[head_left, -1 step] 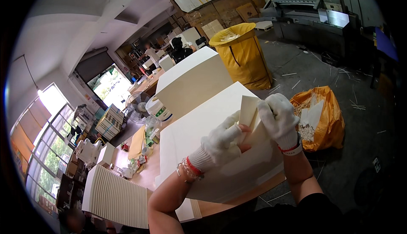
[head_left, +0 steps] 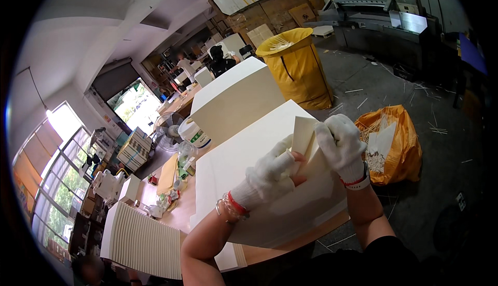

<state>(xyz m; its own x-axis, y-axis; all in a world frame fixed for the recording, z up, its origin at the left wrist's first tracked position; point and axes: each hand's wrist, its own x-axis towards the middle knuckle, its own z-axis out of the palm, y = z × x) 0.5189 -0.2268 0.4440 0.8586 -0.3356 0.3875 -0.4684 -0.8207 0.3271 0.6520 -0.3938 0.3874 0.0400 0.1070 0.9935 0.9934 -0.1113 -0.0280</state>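
A large stack of white paper [head_left: 244, 151] lies on the table in front of me, and the corner of its upper sheets [head_left: 303, 130] is bent up. My left hand [head_left: 272, 174], in a white knitted glove with bare fingertips, has its fingers closed on the near side of this raised corner. My right hand [head_left: 340, 143], gloved too, is curled closed on the right edge of the same sheets. How many sheets are between the fingers is hidden. Behind stands a taller block of white paper [head_left: 238, 94].
A layered stack of paper [head_left: 140, 239] is at the near left. Past it lie tape, bottles and a white tub [head_left: 194, 132] on the table. A tall yellow bag [head_left: 298, 73] and an orange bag of paper scraps [head_left: 410, 146] stand at right. People work farther back.
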